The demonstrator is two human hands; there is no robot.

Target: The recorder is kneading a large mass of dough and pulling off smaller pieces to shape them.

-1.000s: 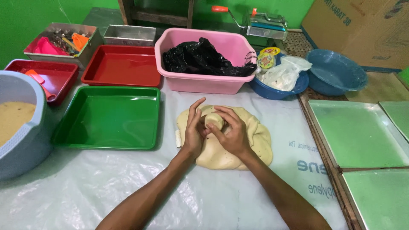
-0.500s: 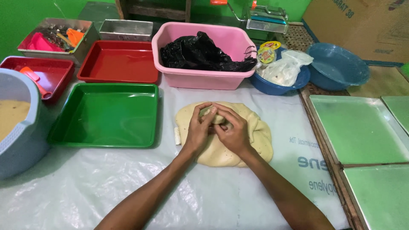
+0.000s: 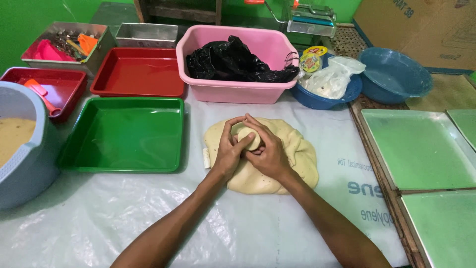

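Left hand (image 3: 229, 151) and right hand (image 3: 267, 154) cupped together, fingers (image 3: 258, 126) curled and grasping a small dough ball (image 3: 249, 137) between them. Beneath the fingers, touching both palms, a flat dough slab (image 3: 292, 166) on clear plastic sheeting (image 3: 124, 218). Just left of the fingers, a green tray (image 3: 124, 134); right of them, well apart, pale green pans (image 3: 421, 149). Beyond the fingertips, a pink tub (image 3: 233, 89) holding a black bag (image 3: 228, 62), flanked by a red tray (image 3: 139, 74) and blue bowl (image 3: 322, 99)

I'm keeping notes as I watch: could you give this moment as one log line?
left hand: cupping dough ball | right hand: cupping same ball | below: flat dough mass on plastic sheet | green tray: to the left
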